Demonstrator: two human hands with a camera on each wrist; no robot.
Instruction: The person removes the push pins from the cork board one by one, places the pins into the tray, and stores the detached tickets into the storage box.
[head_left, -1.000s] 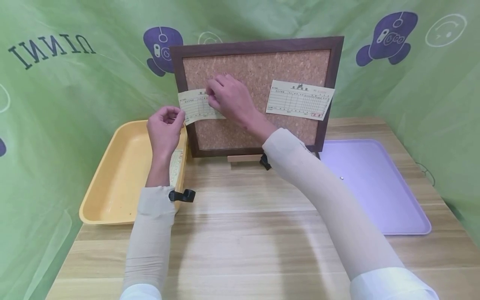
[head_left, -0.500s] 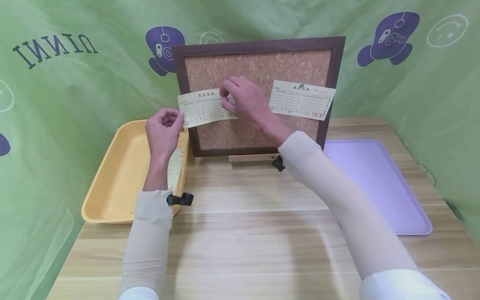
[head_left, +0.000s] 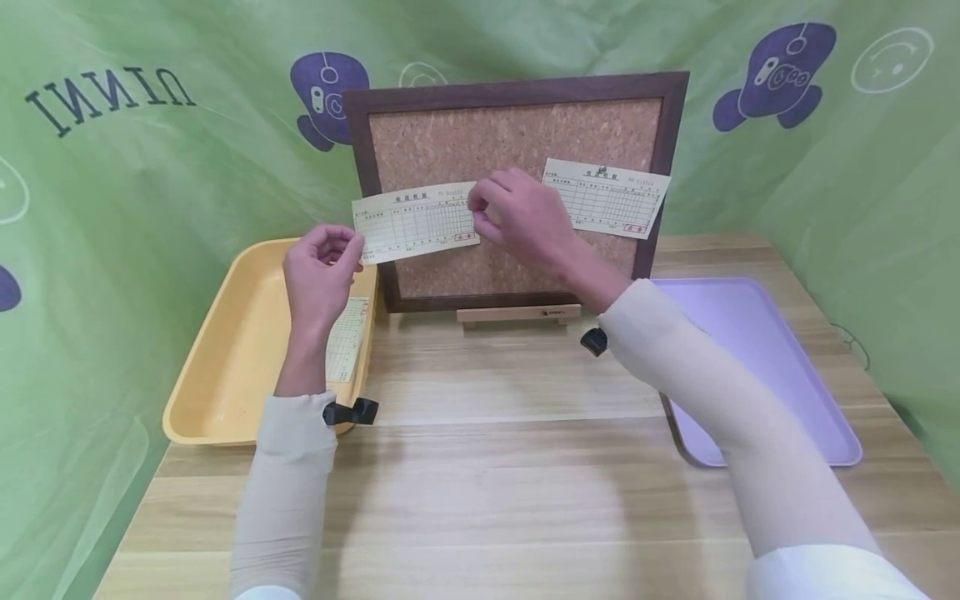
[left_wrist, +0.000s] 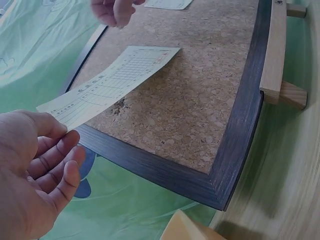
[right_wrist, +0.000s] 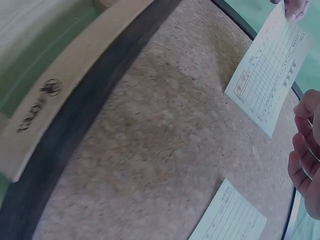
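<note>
The left hand [head_left: 322, 271] pinches a printed slip [head_left: 412, 223] by its lower left corner, fingers closed, seemingly to steady it before the corkboard [head_left: 465, 142]; the right hand [head_left: 531, 218] has curled fingers beside the slip's other end, holding what, if anything, I can't tell.

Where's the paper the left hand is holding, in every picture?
Head: the paper is just left of the middle, one end in the left hand.
Left wrist: upper left part.
Right wrist: upper right part.
Shared landmark: the cork board, in all three.
</note>
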